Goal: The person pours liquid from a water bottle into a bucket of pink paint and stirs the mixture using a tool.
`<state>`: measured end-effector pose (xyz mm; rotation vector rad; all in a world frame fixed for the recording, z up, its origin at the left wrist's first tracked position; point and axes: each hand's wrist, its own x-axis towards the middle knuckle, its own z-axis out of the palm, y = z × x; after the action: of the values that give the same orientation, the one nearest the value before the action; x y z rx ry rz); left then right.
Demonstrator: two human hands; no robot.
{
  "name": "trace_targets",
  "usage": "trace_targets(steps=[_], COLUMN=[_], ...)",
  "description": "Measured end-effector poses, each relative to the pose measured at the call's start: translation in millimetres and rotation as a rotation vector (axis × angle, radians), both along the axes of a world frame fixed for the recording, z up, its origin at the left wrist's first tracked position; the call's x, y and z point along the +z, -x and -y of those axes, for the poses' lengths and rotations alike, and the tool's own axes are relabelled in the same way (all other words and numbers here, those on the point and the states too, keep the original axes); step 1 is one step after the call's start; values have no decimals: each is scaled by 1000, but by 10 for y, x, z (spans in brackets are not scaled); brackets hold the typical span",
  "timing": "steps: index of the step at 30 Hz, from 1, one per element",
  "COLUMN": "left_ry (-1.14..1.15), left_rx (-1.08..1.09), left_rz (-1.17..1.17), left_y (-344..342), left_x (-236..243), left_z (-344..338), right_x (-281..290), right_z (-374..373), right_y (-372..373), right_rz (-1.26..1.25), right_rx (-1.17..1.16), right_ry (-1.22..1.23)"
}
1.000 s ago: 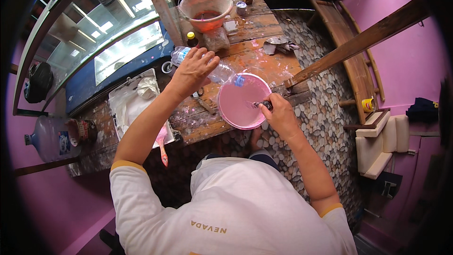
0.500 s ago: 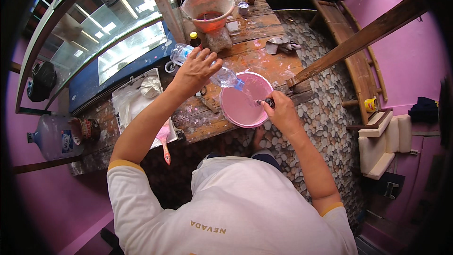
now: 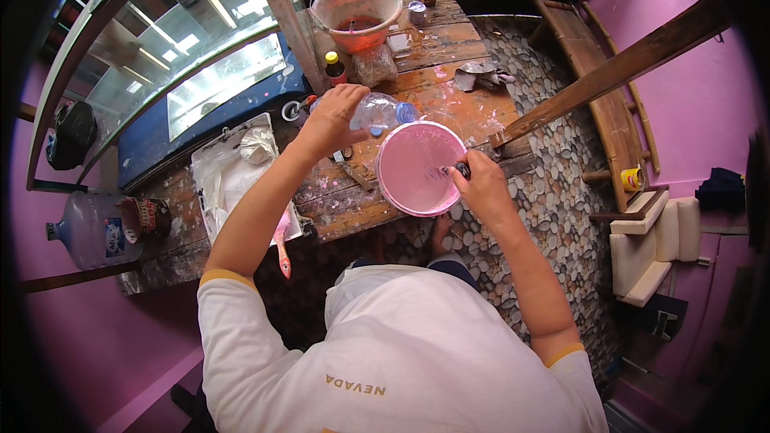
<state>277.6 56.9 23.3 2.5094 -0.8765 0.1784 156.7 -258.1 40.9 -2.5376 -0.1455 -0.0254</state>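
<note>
Paint-spattered wooden table [image 3: 345, 210], pink walls [image 3: 654, 96]; left fingers [image 3: 351, 95] around clear bottle [image 3: 378, 111], right fingers [image 3: 478, 163] around dark handle [image 3: 462, 170].

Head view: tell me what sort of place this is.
Probably a makeshift painting spot in a home or small shop: the wooden table is spattered with paint, a pink-stained paintbrush rests near its edge, and the bucket looks pink inside.

A clear plastic bottle [image 3: 375, 112], blue at the neck, tips sideways beside the far rim of a round, pink-rimmed bucket [image 3: 423, 213] holding pale pink liquid [image 3: 407, 162] at the counter's [image 3: 345, 220] edge; a dark-handled tool [image 3: 463, 169] slants over the liquid.
</note>
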Motion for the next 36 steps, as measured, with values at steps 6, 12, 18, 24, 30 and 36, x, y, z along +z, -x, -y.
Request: trace_targets(steps=[6,12,18,24,30,36], left_ry=[398,598,571,685,731,744], left_rx=[207,250,330,366,459,439], left_rz=[-304,-383,-260,-274,-282,-258], left_y=[-168,-317,-346,-482,-525,-554], left_x=[-272,-948,-1171,-1525,-1626,-1583], left_z=[-31,-13,138,146,141,227], right_x=[-229,-152,-194,-280,-180,-251], right_z=[-212,-409,-200,-436,-316,-260], right_y=[-121,-14,-153,-307,-127,-303], right_rz=[133,-116,-26,45,-148,30], right_rx=[114,275,156,283,298,174], right_ry=[93,-34,136,16,20,138])
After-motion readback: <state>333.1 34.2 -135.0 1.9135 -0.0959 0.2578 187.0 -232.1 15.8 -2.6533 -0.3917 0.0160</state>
